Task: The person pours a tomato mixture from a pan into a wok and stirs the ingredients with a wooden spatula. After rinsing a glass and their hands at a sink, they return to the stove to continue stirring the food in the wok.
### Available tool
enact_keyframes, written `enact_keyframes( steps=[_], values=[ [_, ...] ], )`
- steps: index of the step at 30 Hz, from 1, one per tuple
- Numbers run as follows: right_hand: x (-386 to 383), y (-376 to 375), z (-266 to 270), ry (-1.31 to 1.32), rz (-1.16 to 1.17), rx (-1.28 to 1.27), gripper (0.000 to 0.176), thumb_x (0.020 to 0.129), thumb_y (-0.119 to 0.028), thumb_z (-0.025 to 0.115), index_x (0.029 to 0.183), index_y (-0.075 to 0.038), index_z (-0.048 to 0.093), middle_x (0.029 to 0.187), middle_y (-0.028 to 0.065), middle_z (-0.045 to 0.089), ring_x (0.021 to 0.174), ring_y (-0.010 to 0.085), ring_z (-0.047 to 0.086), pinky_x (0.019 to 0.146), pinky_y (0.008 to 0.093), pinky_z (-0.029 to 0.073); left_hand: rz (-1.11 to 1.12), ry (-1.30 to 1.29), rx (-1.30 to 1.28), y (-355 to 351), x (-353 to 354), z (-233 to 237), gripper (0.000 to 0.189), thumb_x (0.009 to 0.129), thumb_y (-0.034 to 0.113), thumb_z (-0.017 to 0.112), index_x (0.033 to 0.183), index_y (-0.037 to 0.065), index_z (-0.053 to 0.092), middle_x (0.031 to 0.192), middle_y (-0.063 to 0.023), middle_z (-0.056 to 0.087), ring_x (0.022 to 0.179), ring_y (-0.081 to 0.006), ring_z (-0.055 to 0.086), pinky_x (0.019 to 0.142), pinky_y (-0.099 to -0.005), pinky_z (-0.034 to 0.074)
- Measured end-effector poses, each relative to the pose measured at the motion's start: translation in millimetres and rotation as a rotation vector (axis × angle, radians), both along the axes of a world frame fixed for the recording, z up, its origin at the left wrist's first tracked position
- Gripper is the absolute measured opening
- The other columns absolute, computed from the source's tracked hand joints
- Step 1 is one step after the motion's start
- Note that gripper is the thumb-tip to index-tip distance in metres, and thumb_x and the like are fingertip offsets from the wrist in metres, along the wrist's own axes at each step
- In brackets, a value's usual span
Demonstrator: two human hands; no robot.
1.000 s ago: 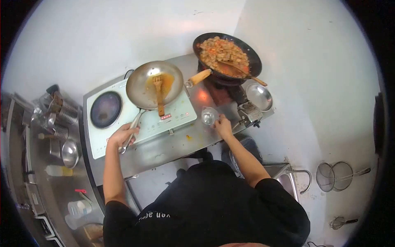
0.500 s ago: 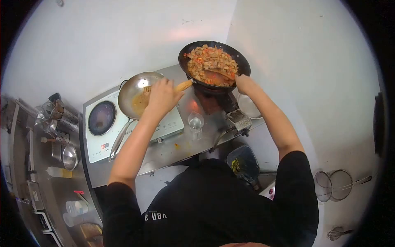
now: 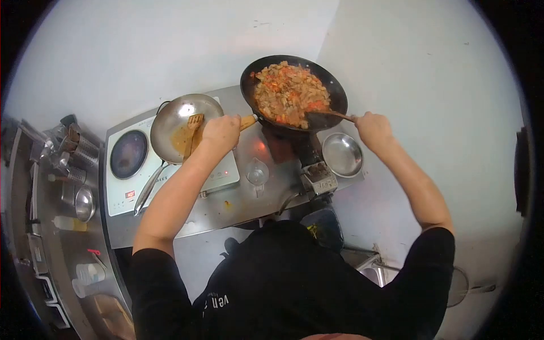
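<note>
My left hand [image 3: 222, 133] is closed around the wooden handle [image 3: 248, 121] of a black wok [image 3: 337, 90]. The wok sits tilted over a burner, filled with chopped, saucy food [image 3: 289, 90] with red pieces. A wooden spatula [image 3: 338, 114] is gripped in my right hand [image 3: 373, 129], its blade down in the food at the wok's near right side. Beneath and beside my left hand lies a steel frying pan [image 3: 168, 131] on a white cooktop, holding yellowish liquid and a slotted wooden turner [image 3: 195, 120]. My left hand and forearm hide part of that pan.
A clear measuring jug [image 3: 256, 173] stands on the steel counter. Near the burner's control box [image 3: 319, 179] rests a shiny metal bowl [image 3: 343, 154]. The white cooktop [image 3: 121, 198] is at left, utensil holders beyond it. Walls stand behind and to the right.
My right hand has drawn back to the right and toward me, pulling the spatula blade to the wok's near right edge. The food has shifted. My left hand stays on the handle.
</note>
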State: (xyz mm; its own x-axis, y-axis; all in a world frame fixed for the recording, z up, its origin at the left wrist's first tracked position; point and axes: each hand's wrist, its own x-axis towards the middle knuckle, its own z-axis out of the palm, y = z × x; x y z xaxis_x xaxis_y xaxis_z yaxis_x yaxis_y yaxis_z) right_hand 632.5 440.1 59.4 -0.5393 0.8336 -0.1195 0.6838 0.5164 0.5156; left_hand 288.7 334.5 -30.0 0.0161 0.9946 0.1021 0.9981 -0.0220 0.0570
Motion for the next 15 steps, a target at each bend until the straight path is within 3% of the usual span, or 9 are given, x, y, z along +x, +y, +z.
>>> enact_keyframes(
  steps=[2,5,6,8,9,11,13,15],
  values=[
    [-5.1,16.1,-32.2,0.209,0.121,0.214,0.023,0.084,-0.015,0.051,0.103,-0.014,0.064,0.072,0.0121,0.062,0.073,0.0286,0.065,0.063,0.0378,0.052,0.018,0.010,0.008,1.5,-1.0,-0.1,0.022,0.079,0.019,0.061,0.092,0.003,0.055,0.074,-0.0153,0.064,0.071,-0.0315,0.065,0.061,-0.0413,0.052],
    [-32.9,51.9,-63.4,0.360,0.196,0.252,0.023,0.082,-0.012,0.051,0.103,-0.014,0.061,0.071,0.0105,0.061,0.068,0.0308,0.064,0.062,0.0385,0.052,0.024,0.035,0.005,1.5,0.2,-1.5,0.022,0.078,0.019,0.061,0.092,0.003,0.055,0.074,-0.0152,0.064,0.071,-0.0313,0.065,0.061,-0.0415,0.052],
    [-47.5,67.4,-66.5,0.362,0.198,0.252,0.023,0.082,-0.012,0.051,0.103,-0.014,0.061,0.071,0.0105,0.061,0.068,0.0308,0.064,0.062,0.0385,0.052,0.024,0.047,0.002,1.6,1.4,-1.5,0.024,0.079,0.022,0.062,0.092,0.003,0.055,0.074,-0.0151,0.064,0.071,-0.0311,0.065,0.062,-0.0418,0.052],
    [-70.4,93.5,-68.0,0.230,0.239,0.225,0.036,0.083,-0.008,0.047,0.116,-0.018,0.057,0.085,0.0139,0.064,0.076,0.0296,0.064,0.061,0.0415,0.051,0.017,0.034,0.004,-1.6,7.1,-2.6,0.028,0.081,0.029,0.061,0.091,0.003,0.055,0.072,-0.0152,0.064,0.070,-0.0310,0.065,0.061,-0.0418,0.052],
    [-70.3,95.6,-57.3,0.230,0.240,0.224,0.036,0.083,-0.008,0.047,0.116,-0.018,0.057,0.085,0.0139,0.064,0.076,0.0296,0.064,0.061,0.0415,0.051,0.013,0.021,0.010,-3.2,8.8,-1.9,0.034,0.082,0.036,0.060,0.090,0.002,0.055,0.071,-0.0152,0.064,0.069,-0.0309,0.065,0.061,-0.0418,0.052],
    [-67.8,88.0,-11.7,0.110,0.303,0.161,0.020,0.082,-0.011,0.051,0.096,-0.013,0.065,0.077,0.0136,0.064,0.073,0.0276,0.065,0.062,0.0402,0.052,0.040,0.021,0.020,-7.5,15.3,5.5,0.041,0.083,0.042,0.058,0.089,0.002,0.056,0.069,-0.0153,0.063,0.066,-0.0311,0.065,0.059,-0.0413,0.052],
    [-42.6,78.2,27.8,0.229,0.312,0.155,0.021,0.081,-0.010,0.050,0.094,-0.014,0.066,0.080,0.0116,0.066,0.076,0.0277,0.065,0.064,0.0413,0.051,0.068,0.009,0.033,-6.2,16.9,6.1,0.048,0.084,0.049,0.055,0.088,0.001,0.056,0.066,-0.0154,0.063,0.064,-0.0313,0.065,0.057,-0.0407,0.052],
    [-22.6,67.8,68.0,0.168,0.178,0.031,0.024,0.082,-0.010,0.049,0.098,-0.016,0.067,0.081,0.0102,0.066,0.078,0.0299,0.064,0.066,0.0418,0.051,0.112,0.036,0.090,-2.4,14.4,1.8,0.054,0.085,0.053,0.050,0.081,0.001,0.058,0.062,-0.0154,0.062,0.059,-0.0314,0.064,0.054,-0.0394,0.052]
  ],
)
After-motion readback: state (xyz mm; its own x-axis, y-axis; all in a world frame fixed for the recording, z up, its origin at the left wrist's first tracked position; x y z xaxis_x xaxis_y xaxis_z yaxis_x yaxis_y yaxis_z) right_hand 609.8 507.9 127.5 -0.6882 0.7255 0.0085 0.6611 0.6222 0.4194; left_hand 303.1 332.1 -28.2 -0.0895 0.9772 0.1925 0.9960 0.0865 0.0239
